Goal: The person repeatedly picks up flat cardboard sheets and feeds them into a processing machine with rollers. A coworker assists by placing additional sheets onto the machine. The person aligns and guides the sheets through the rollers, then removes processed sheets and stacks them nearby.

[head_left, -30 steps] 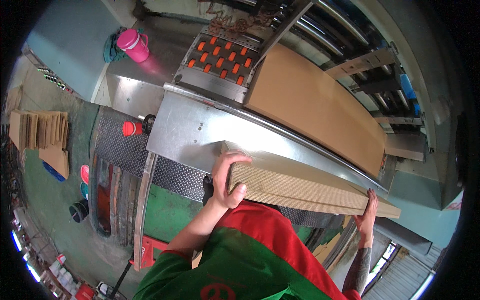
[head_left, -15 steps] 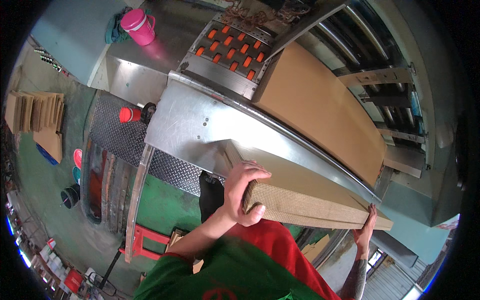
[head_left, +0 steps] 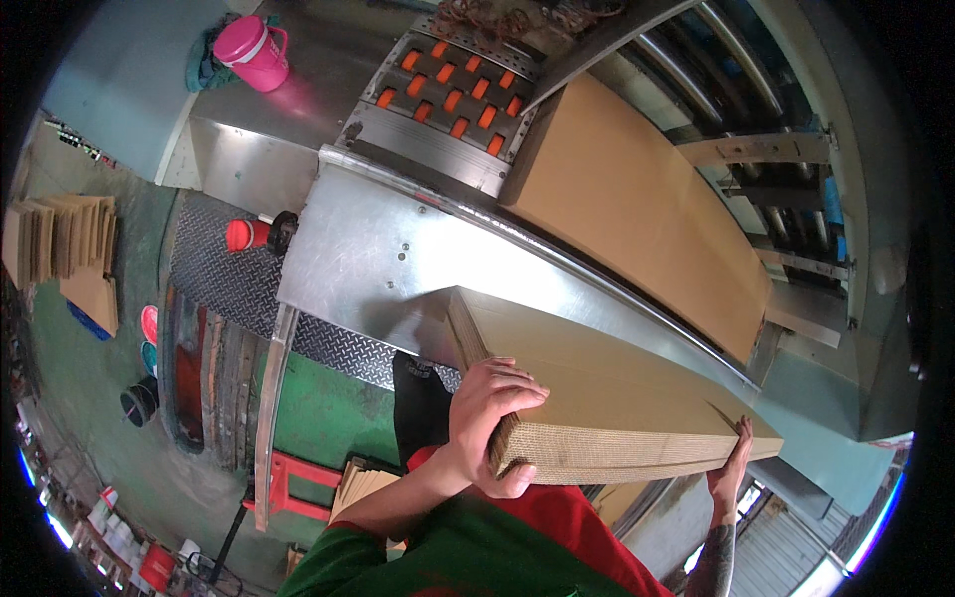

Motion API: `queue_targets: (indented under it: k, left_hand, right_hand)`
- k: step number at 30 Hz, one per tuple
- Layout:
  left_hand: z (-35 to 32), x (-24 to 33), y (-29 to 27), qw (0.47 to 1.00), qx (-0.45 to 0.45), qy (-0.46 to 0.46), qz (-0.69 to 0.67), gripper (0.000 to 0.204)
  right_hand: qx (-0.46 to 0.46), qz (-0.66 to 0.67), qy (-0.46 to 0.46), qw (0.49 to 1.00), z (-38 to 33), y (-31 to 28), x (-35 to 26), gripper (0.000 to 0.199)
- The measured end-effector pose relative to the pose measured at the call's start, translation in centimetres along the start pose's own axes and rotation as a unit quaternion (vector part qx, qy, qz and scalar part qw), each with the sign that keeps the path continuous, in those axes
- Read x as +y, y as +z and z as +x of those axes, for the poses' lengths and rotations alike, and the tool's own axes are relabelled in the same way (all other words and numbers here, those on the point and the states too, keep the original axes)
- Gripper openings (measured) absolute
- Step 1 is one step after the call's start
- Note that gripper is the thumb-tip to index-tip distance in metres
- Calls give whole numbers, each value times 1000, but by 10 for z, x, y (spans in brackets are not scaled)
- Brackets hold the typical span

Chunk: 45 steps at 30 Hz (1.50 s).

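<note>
I hold a thick stack of flat brown corrugated cardboard sheets [head_left: 607,388] level in front of my chest. My left hand [head_left: 487,418] grips the stack's near left corner, fingers curled over the top and thumb beneath. My right hand [head_left: 731,473] presses flat against the stack's right end. The far edge of the stack reaches over the sloped shiny metal table [head_left: 368,264] of the feeding machine. Another cardboard stack [head_left: 637,199] lies on the machine bed beyond, beside orange feed wheels [head_left: 453,85].
A pink jug [head_left: 254,50] stands on the machine top at the far left. A red knob [head_left: 244,234] sticks out by the diamond-plate step [head_left: 214,289]. Cardboard piles [head_left: 65,244] lie on the green floor at left. More folded cardboard [head_left: 363,488] sits below my arm.
The stack has swung flatter and lifted toward me, now showing its broad top face. My left hand slid to its near corner; the right hand stays on the end.
</note>
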<state>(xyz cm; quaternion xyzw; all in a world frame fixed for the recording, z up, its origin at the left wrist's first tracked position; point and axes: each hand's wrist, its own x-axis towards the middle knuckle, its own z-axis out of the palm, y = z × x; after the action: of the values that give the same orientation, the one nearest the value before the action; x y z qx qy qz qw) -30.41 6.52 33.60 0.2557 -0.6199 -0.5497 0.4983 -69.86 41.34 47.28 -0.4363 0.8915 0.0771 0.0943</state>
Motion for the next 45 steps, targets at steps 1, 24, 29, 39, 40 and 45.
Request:
queue_targets:
  k: [1, 24, 29, 39, 40, 45]
  left_hand:
    - [0, 0, 0, 1000, -1, -1, -1, 65]
    - [-4, 2, 10, 1000, 24, -13, -3, 66]
    - [-5, 1, 11, 1000, 27, -14, 0, 67]
    - [-4, 2, 12, 999, 30, -18, 4, 66]
    - [-4, 2, 12, 999, 31, -17, 4, 67]
    - [-4, 2, 12, 999, 28, -21, 8, 67]
  right_hand:
    - [1, 1, 6, 1000, 0, 0, 0, 80]
    - [22, 8, -30, 999, 0, -1, 10, 87]
    - [30, 8, -30, 999, 0, -1, 8, 90]
    - [31, 10, -34, 999, 2, -1, 11, 89]
    - [31, 11, -36, 999, 2, -1, 12, 89]
    - [27, 3, -31, 999, 1, 0, 13, 90]
